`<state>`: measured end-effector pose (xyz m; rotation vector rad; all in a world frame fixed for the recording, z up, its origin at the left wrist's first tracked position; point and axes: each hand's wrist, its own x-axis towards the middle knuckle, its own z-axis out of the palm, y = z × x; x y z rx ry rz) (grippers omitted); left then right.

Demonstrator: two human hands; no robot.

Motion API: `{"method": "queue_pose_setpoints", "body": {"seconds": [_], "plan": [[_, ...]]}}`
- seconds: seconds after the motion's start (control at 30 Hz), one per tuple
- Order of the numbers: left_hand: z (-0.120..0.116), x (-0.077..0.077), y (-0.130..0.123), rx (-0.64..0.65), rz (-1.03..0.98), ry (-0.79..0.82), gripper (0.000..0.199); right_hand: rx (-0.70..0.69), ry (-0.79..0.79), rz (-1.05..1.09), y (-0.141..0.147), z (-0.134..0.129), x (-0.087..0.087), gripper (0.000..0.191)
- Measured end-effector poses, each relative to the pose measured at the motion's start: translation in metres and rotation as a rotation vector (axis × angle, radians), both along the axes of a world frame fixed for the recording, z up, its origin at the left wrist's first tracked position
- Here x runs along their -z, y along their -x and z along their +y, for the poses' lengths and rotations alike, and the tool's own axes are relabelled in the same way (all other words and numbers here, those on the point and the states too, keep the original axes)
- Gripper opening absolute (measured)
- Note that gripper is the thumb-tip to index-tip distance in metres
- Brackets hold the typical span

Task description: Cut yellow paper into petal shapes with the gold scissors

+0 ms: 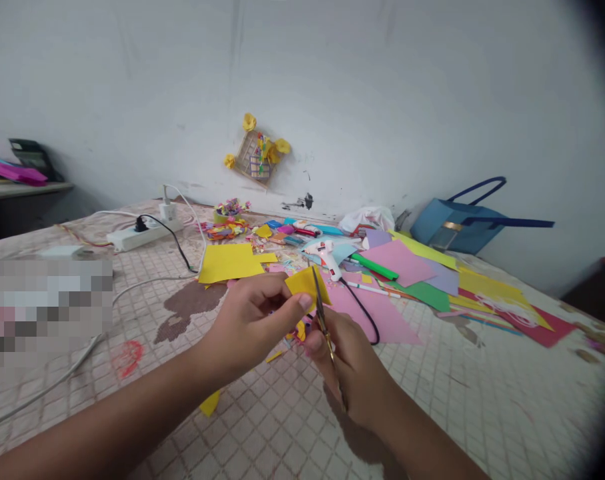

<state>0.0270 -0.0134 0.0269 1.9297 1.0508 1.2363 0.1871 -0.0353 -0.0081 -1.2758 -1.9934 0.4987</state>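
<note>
Between the thumb and fingers of my left hand (255,317) is a small yellow paper piece (300,283), held above the table. My right hand (349,360) grips a pair of scissors (327,337), blades pointing up and away. The blades lie across the right part of the yellow piece. Whether they are fully closed is too small to tell. Beyond my hands, a white glue gun (327,259) rests among coloured papers, its black cord curving to the right. Larger yellow paper (227,262) lies beyond my left hand.
A white power strip (142,235) with cables stands at the back left. Coloured sheets (407,263) and a blue bag (455,227) are on the right. A yellow scrap (210,403) lies near my left forearm. A decoration (258,157) hangs on the wall.
</note>
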Motion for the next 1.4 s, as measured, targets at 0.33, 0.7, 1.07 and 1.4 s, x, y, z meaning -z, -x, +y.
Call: {"method": "queue_pose_setpoints", "body": {"seconds": [0.33, 0.7, 1.07, 1.4], "plan": [[0.008, -0.009, 0.009, 0.203, -0.018, 0.120, 0.030, -0.042, -0.012, -0.016, 0.001, -0.001, -0.002, 0.044], [0.016, -0.014, 0.019, 0.384, 0.002, 0.182, 0.026, -0.028, 0.003, -0.059, 0.001, -0.002, -0.003, 0.044], [0.023, -0.018, 0.029, 0.450, 0.165, 0.157, 0.024, -0.010, 0.057, -0.172, 0.001, -0.003, -0.005, 0.036], [0.029, -0.018, 0.035, 0.494, 0.302, 0.064, 0.026, -0.035, 0.040, -0.160, 0.003, -0.001, -0.001, 0.030]]}}
